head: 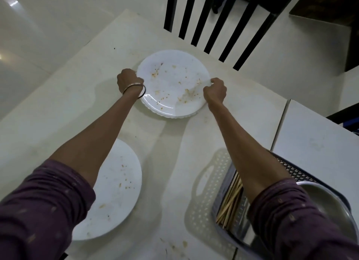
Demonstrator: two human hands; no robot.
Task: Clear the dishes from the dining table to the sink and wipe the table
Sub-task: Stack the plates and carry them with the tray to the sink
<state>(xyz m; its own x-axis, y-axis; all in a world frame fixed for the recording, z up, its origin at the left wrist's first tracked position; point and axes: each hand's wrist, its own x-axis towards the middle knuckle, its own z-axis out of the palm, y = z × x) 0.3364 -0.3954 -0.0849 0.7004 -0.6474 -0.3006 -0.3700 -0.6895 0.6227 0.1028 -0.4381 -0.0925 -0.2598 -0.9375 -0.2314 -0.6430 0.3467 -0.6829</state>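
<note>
- A stack of soiled white plates (172, 84) lies flat and face up on the far part of the table (77, 104), near the chair (213, 26). Being round, it has no long axis.
- The left hand (127, 80) grips the stack's left rim, fingers curled around the edge.
- The right hand (215, 89) pinches the right rim.
- Another dirty plate (116, 191) lies flat at near left.

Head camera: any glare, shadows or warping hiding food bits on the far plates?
Head view: dim light; arm shadows cross the table; wide-angle splays the chair slats; strong glare only on the floor, upper left; smears on the stacked plates gripped by left hand and right hand are readable.
</note>
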